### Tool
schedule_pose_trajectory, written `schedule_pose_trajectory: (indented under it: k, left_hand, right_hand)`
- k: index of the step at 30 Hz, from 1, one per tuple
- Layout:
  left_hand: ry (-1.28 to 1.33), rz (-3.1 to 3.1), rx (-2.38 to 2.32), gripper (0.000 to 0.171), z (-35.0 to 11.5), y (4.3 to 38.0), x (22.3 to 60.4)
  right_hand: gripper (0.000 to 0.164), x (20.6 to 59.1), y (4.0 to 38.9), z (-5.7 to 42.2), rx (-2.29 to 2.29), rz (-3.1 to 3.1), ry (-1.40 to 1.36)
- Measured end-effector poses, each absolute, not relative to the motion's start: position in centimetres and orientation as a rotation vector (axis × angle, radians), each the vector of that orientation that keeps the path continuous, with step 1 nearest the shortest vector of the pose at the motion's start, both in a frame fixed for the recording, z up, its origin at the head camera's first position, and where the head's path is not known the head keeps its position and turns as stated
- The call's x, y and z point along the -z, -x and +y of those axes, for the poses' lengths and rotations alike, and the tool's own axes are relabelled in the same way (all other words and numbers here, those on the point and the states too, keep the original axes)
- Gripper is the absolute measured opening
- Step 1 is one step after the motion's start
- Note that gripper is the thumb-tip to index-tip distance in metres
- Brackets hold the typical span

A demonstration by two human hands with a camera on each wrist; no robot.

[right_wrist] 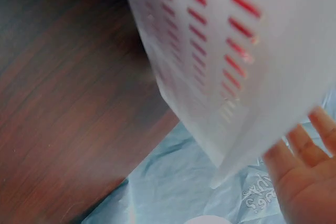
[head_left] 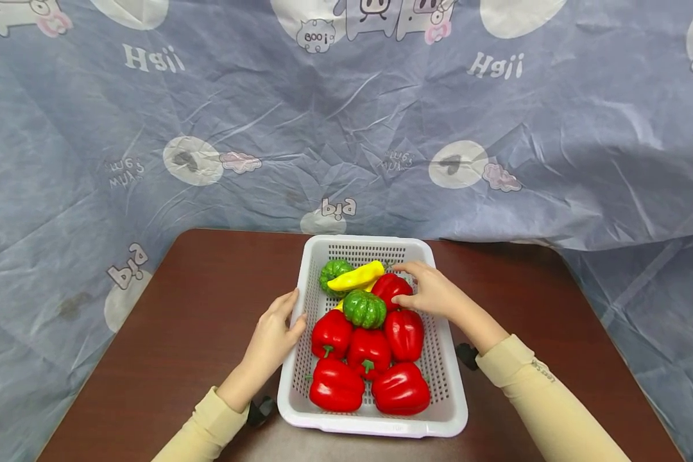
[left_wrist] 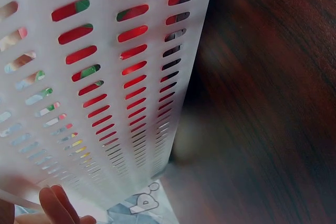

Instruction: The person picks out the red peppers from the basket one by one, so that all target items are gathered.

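A white plastic basket holds several red bell peppers, two ribbed green pumpkin-like vegetables and a long yellow pepper with more yellow beneath it. My left hand rests at the basket's left rim, thumb over the edge; its fingers show beside the outer wall. Over the right rim reaches my right hand, with thumb and fingers spread around the upper-right red bell pepper. Its fingers look extended in the right wrist view, where the basket wall hides that pepper.
The basket stands on a dark brown wooden table. A grey-blue printed cloth hangs behind and beside the table. Dark objects, partly hidden, sit near the left wrist and the right wrist.
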State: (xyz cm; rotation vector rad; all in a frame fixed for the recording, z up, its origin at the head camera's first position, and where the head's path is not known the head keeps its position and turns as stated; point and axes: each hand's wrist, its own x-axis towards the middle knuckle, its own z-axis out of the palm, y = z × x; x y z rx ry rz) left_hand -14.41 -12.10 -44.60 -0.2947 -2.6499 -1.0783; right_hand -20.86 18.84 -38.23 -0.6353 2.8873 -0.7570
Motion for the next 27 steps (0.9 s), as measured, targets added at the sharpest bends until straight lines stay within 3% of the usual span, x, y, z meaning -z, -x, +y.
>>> schedule_pose_trajectory:
  k: [27]
  left_hand:
    - [0.299, -2.636, 1.075, 0.054, -12.3, 14.5, 45.0]
  right_hand:
    - [0.063, 40.0, 25.0, 18.0, 0.457, 2.667, 0.808]
